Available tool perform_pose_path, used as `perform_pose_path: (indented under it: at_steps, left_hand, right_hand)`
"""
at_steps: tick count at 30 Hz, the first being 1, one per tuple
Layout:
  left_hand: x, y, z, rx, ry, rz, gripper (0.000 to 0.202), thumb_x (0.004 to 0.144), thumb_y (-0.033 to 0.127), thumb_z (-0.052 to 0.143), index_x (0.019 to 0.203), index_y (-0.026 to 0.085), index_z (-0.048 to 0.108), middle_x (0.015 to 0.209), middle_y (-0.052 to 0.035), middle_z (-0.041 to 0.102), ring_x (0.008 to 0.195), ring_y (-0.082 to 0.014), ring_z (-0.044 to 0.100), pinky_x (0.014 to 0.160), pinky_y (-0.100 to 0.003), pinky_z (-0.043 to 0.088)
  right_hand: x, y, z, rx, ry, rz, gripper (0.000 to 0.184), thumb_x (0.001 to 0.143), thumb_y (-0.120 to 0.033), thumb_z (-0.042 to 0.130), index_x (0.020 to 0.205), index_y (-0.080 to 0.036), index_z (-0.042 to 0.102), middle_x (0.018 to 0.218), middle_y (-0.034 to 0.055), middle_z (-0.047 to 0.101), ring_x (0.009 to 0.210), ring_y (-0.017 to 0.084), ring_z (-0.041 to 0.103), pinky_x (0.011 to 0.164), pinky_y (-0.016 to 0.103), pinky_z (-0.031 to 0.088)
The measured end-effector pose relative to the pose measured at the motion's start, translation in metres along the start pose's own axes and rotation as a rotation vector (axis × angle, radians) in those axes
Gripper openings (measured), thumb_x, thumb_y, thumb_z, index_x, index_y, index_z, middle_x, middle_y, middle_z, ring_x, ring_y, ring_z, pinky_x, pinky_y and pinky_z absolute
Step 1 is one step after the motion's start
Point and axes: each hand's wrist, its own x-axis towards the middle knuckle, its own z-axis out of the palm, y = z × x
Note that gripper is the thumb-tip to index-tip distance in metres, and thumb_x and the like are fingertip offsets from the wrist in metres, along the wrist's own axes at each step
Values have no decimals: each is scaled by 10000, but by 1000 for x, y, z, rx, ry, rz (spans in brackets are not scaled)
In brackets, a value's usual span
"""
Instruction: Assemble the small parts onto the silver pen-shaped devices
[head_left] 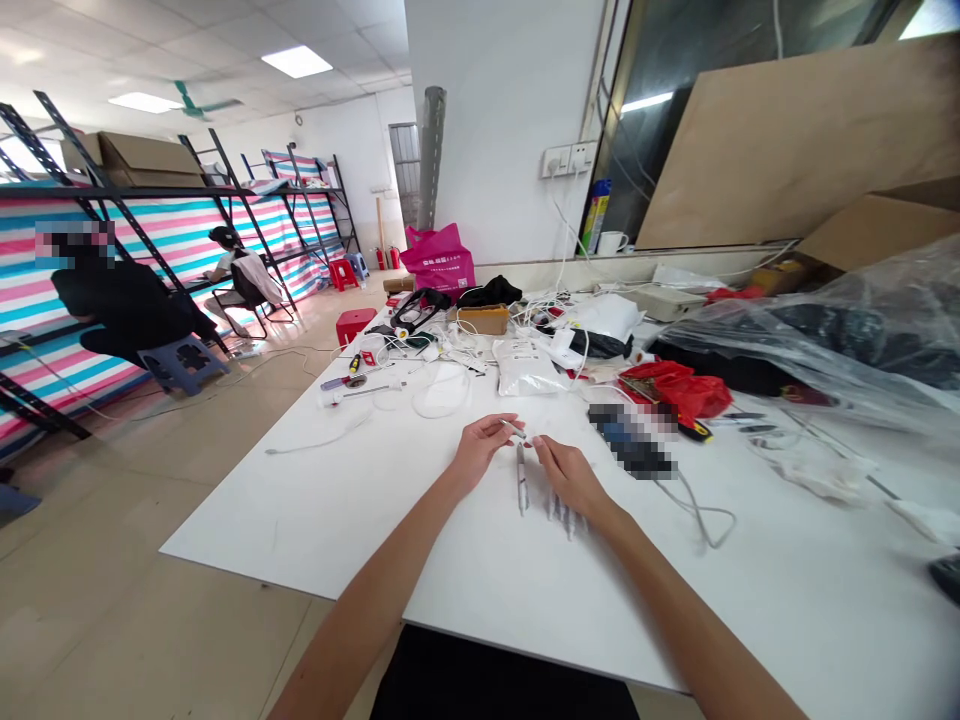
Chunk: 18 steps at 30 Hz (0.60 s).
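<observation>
My left hand (484, 447) pinches a slim white pen part (513, 428) between thumb and fingers, above the white table. Close by on the right, my right hand (564, 472) has its fingertips drawn together near the part's end; whatever they hold is too small to make out. Below the gap between both hands lies a white and grey pen (522, 482), pointing toward me. Several similar pens (570, 522) lie side by side under my right hand, which partly hides them.
White cables, a white plastic parcel (529, 370) and a pink bag (441, 262) crowd the table's far side. To the right are a blurred-out dark device (632, 440) with a cable, a red bag (675, 388) and clear plastic sheeting (847, 310). Two people sit at the left.
</observation>
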Motion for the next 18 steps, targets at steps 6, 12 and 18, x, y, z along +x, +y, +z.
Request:
perform_pose_path:
  at_steps: [6, 12, 18]
  left_hand:
    - [0, -8, 4, -12, 163, -8, 355, 808, 479, 830, 830, 175, 649, 1035, -112, 782, 930, -197, 698, 806, -329, 460]
    - [-1, -9, 11, 8, 224, -24, 392, 784, 484, 849, 797, 185, 595, 936, -93, 769, 852, -179, 671, 744, -317, 452]
    - [-3, -6, 11, -36, 61, -27, 376, 766, 388, 873, 1064, 194, 750, 1059, -78, 741, 963, -188, 656, 834, -323, 476]
  right_hand:
    - [3, 11, 2, -26, -21, -55, 317, 1082, -472, 344, 1086, -244, 564, 930, 51, 737, 794, 212, 677, 725, 308, 454]
    - [0, 15, 6, -86, -5, -57, 268, 1065, -461, 402, 1162, -235, 507, 960, 65, 742, 770, 232, 696, 668, 304, 440]
    - [0, 7, 1, -131, 18, -80, 368, 1098, -457, 332, 1353, -270, 521, 1048, 64, 752, 832, 225, 707, 707, 315, 467]
